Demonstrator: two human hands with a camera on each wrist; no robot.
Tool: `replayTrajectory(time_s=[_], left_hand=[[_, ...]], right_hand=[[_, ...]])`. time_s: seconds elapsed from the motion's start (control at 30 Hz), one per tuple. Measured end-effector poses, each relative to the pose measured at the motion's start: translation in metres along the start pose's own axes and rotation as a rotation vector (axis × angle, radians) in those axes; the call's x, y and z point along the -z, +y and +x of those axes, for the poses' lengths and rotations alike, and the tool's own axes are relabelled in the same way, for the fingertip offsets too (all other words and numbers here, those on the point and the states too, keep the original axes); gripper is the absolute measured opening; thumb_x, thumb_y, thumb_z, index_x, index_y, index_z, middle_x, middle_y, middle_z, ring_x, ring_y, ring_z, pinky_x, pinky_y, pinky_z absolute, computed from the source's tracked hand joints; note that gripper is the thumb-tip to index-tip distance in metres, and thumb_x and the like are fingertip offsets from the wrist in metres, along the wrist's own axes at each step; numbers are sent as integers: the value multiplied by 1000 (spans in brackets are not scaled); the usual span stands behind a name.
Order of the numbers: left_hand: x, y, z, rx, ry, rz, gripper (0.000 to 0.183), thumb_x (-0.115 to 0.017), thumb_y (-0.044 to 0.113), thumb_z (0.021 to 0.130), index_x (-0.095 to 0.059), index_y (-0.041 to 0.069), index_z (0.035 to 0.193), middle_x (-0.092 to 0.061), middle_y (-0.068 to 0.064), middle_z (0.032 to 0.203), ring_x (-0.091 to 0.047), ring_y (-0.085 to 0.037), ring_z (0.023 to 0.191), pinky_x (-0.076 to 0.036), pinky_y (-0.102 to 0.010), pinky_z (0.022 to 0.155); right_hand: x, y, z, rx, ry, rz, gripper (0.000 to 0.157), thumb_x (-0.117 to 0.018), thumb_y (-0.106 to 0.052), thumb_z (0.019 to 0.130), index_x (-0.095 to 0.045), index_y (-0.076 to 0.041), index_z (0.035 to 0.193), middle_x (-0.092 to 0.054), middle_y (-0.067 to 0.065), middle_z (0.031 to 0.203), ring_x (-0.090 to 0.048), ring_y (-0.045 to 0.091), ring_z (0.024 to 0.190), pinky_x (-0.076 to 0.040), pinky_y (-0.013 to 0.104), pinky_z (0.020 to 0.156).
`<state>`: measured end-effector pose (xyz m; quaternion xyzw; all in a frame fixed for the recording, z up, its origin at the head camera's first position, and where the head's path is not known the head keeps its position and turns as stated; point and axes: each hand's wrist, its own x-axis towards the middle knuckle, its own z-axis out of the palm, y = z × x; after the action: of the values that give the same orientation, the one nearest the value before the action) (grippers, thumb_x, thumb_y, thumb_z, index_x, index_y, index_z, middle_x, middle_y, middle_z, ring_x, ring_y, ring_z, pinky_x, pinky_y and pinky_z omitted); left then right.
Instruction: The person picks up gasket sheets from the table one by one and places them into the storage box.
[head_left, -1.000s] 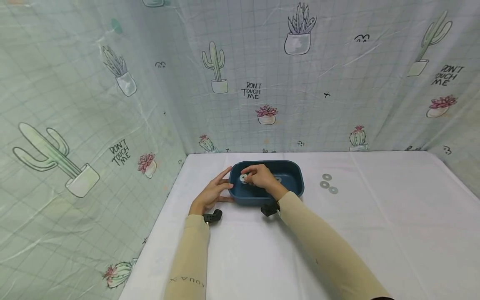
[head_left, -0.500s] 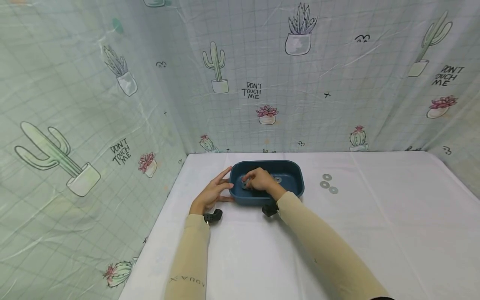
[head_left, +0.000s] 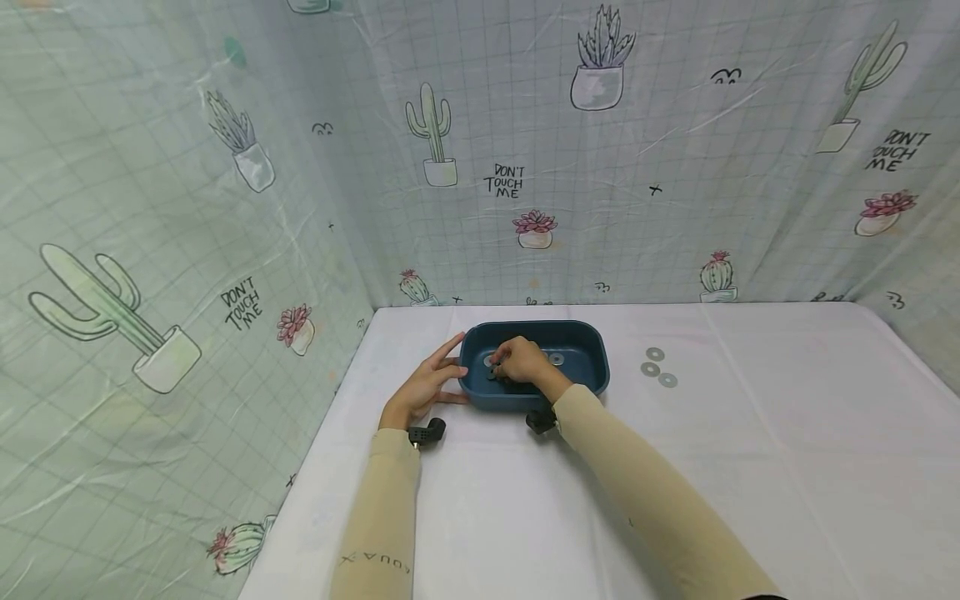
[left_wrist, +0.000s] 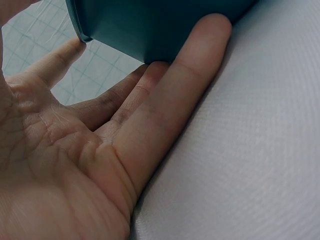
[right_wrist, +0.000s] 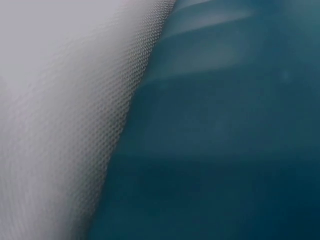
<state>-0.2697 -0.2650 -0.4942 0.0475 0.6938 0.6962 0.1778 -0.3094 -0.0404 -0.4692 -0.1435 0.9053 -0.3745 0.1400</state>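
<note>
- I see the left hand (head_left: 423, 387) with its fingers spread, touching the left end of the blue rectangular tub (head_left: 495, 402), which sits on the white tablecloth (head_left: 750, 467).
- The right hand (head_left: 525, 360) is inside the tub among grey flat washers (head_left: 557, 364); I cannot tell whether it pinches one.
- Three loose washers (head_left: 673, 382) lie right of the tub.

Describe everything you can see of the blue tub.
The blue tub is rectangular, with rounded corners, an open top, a thin rim and smooth, faintly glossy walls that look like plastic. It stands upright on the white table near the far edge, long side across the head view. The left hand touches its left end with spread fingers; the right hand reaches inside, hiding part of the floor, where gray washers lie. Whether that hand touches it is unclear.
</note>
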Motion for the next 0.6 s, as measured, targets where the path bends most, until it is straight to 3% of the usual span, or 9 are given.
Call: replayTrajectory(time_s=[0.3,0.47,0.6], left_hand=[[-1,2,0,-4,0,-3,70,-62,13,101,-36,47,156,-31,-18,161,-47,-40,140,-59,-59,91],[-2,2,1,-3,8,3,70,-60,11,102,-35,46,157,-33,-18,160,-49,-40,137,-59,-58,91],[-2,2,0,5,9,2,70,-60,11,102,-35,46,157,-34,-18,160,-49,-39,137,-59,-59,92]], right_hand=[[-1,0,0,16,39,-1,11,-74,-13,91,-78,-10,100,-74,4,84,-64,15,72,-46,24,63],[1,-2,-3,91,92,126,15,-66,-10,94,-76,-4,102,-71,5,84,-61,15,71,-48,23,61],[9,0,-11,189,80,251,22,-62,-13,99,-73,1,112,-72,10,87,-66,22,75,-55,29,65]])
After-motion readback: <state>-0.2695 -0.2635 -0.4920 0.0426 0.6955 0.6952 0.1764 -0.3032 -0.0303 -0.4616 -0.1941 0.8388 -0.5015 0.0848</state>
